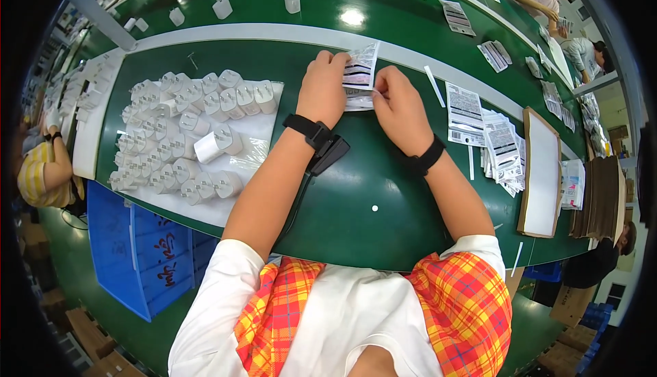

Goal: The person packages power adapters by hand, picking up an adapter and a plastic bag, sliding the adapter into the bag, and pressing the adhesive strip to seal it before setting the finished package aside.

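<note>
A printed white-and-silver pouch (363, 66) is held above the green worktable, near its far rail. My left hand (324, 91) grips the pouch's left side, fingers curled over it. My right hand (399, 109) has thumb and forefinger pinched at its lower right edge. Whether the pouch's mouth is open cannot be seen. To the left, many white plug chargers (226, 143) stand and lie on a white sheet (256, 128), most with prongs up. Right of my right hand lie a flat printed pouch (465, 113) and an overlapping pile of similar pouches (503, 146).
Beyond the white rail, a green conveyor (260, 11) carries spaced chargers and filled pouches. A shallow cardboard tray (540, 172) stands at the right beside stacked brown cardboard (602, 199). A blue crate (147, 254) sits below the table's left edge. Other people work at far left and right.
</note>
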Demonstrator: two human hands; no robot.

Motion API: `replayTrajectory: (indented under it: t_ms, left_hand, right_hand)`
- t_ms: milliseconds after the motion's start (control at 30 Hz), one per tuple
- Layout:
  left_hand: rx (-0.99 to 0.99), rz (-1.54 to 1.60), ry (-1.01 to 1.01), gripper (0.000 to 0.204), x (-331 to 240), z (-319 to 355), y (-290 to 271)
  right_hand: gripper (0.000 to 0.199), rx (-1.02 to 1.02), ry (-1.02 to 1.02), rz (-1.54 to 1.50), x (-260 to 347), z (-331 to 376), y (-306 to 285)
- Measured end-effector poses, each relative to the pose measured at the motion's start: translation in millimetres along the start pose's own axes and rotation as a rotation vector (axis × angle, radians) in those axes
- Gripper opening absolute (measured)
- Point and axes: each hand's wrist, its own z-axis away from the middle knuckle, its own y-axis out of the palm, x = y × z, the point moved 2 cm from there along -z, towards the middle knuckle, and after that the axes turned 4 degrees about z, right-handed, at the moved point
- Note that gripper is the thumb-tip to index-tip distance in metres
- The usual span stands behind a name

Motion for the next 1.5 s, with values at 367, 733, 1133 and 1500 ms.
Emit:
replayTrajectory:
  t_ms: [367, 733, 1133, 1500]
  left_hand:
    - [0.090, 0.691, 0.136, 0.042, -12.5, 1.6, 26.2]
    - [0.180, 1.037, -0.379, 0.031, -9.2, 6.8, 53.8]
    - [0.421, 0.046, 0.364, 0.023, -17.5, 27.2, 39.8]
    - [0.463, 0.026, 0.307, 0.027, -33.0, 28.5, 33.8]
  right_hand:
    - [0.029, 0.204, 0.515, -0.921, 6.9, 11.9, -81.3]
    - [0.024, 0.218, 0.728, -0.492, -80.3, 42.5, -45.7]
    - [0.018, 0.369, -0.174, 0.157, -43.2, 45.2, -71.2]
    - [0.009, 0.333, 0.031, 0.207, -14.6, 50.9, -32.6]
